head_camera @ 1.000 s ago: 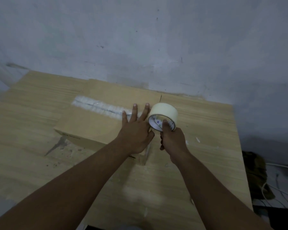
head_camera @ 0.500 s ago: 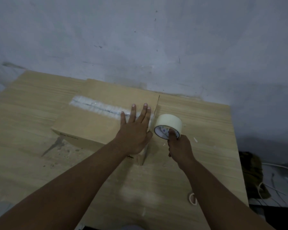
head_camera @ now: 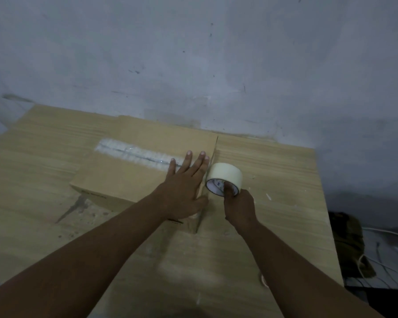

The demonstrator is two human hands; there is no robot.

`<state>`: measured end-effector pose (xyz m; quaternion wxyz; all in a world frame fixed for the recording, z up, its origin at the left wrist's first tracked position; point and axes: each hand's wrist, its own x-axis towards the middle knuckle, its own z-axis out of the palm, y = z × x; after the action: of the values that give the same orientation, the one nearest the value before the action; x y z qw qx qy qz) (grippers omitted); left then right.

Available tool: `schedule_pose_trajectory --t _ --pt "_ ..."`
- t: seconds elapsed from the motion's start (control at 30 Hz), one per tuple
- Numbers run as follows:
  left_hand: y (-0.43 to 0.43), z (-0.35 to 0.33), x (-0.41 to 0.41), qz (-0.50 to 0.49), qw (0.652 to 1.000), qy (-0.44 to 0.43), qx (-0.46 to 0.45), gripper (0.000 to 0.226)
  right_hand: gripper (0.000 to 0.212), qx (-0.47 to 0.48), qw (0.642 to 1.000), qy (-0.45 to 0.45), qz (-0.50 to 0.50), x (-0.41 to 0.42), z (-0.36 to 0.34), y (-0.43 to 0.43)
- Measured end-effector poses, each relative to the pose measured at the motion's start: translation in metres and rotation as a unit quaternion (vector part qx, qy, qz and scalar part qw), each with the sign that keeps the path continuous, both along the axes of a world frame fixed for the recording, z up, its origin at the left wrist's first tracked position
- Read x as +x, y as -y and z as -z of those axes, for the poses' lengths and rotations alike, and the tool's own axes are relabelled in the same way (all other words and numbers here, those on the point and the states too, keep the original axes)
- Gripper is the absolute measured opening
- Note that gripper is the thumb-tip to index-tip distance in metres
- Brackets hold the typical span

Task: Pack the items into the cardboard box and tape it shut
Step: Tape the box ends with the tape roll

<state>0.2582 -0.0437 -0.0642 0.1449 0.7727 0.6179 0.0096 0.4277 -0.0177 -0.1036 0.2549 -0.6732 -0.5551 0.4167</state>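
The cardboard box (head_camera: 129, 177) sits centre-left on the worktop (head_camera: 280, 171). The left hand (head_camera: 182, 193) lies flat by the box's right edge, fingers (head_camera: 187, 161) spread. Just right of that edge, the right hand (head_camera: 239, 208) pinches the tape roll (head_camera: 228, 174), with worktop running on rightward.

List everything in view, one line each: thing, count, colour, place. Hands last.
cardboard box: one, tan, on the table, flaps closed
tape strip: one, clear and shiny, along the box's top seam
tape roll: one, cream, at the box's right end
table: one, light wood, against the wall
wall: one, grey-blue, behind the table
bundle: one, dark olive, floor right of the table
cables: several, white, floor at far right
left hand: flat on the box top
right hand: grips the tape roll
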Motion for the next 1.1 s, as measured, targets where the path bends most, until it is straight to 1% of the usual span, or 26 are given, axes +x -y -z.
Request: schedule_pose_trajectory --t 0.1,0.2,0.23,0.3,0.33,0.37,0.4,0.43,0.47,0.53,0.6,0.67,0.7,0.8,0.9,0.97,1.1 --pt "0.001 -0.002 0.0 0.001 1.0 -0.012 0.018 0.087 0.047 -0.011 1.0 0.015 -0.017 0.006 -0.003 0.001" --pt "0.0 -0.005 -0.001 0.002 1.0 -0.007 0.026 0.083 0.035 0.018 0.999 0.027 -0.025 0.015 0.0 -0.003" --pt "0.0 -0.006 -0.001 0.005 1.0 -0.004 0.028 0.082 0.036 0.026 0.999 0.032 -0.015 0.015 0.0 -0.005" --pt "-0.001 -0.006 -0.002 0.007 1.0 -0.002 0.025 0.082 0.045 0.038 0.999 0.02 0.012 0.01 -0.001 -0.006" --pt "0.0 -0.006 -0.002 0.007 1.0 -0.001 0.021 0.083 0.046 0.033 0.999 -0.005 0.032 0.007 -0.003 -0.005" --pt "0.0 -0.006 -0.001 0.009 1.0 -0.001 0.017 0.083 0.041 0.011 0.997 -0.055 0.057 0.003 -0.004 -0.001" --pt "0.0 -0.006 -0.001 0.008 1.0 -0.001 0.017 0.083 0.034 -0.018 0.987 -0.134 0.085 -0.001 -0.006 0.003" --pt "0.001 -0.005 0.0 0.008 1.0 -0.001 0.022 0.081 0.027 -0.05 0.969 -0.214 0.111 -0.004 -0.005 0.007" --pt "0.003 -0.004 0.001 0.011 0.999 0.002 0.034 0.078 0.024 -0.07 0.951 -0.271 0.135 -0.007 -0.006 0.011" --pt "0.005 -0.003 0.002 0.037 0.995 0.013 0.086 0.069 0.024 -0.089 0.926 -0.325 0.171 -0.013 0.004 0.013" --pt "0.007 -0.001 0.004 0.074 0.986 0.04 0.143 0.062 0.023 -0.106 0.905 -0.353 0.213 -0.021 0.016 0.011" --pt "0.001 -0.001 -0.001 0.113 0.978 0.062 0.165 0.057 0.022 -0.116 0.901 -0.341 0.243 -0.028 0.028 0.01" --pt "-0.005 -0.002 -0.006 0.136 0.975 0.064 0.165 0.056 0.024 -0.113 0.906 -0.325 0.247 -0.031 0.034 0.011" --pt "-0.028 -0.006 -0.023 0.215 0.962 0.075 0.148 0.045 0.034 -0.063 0.931 -0.29 0.214 -0.032 0.043 0.014" --pt "-0.045 -0.006 -0.03 0.286 0.941 0.101 0.149 0.03 0.045 -0.012 0.964 -0.2 0.174 -0.027 0.045 0.011" --pt "-0.05 -0.005 -0.029 0.31 0.93 0.129 0.147 0.023 0.048 0.008 0.976 -0.147 0.161 -0.026 0.049 0.011" --pt "-0.056 -0.006 -0.028 0.319 0.926 0.154 0.128 0.018 0.051 0.025 0.976 -0.129 0.173 -0.027 0.054 0.013"
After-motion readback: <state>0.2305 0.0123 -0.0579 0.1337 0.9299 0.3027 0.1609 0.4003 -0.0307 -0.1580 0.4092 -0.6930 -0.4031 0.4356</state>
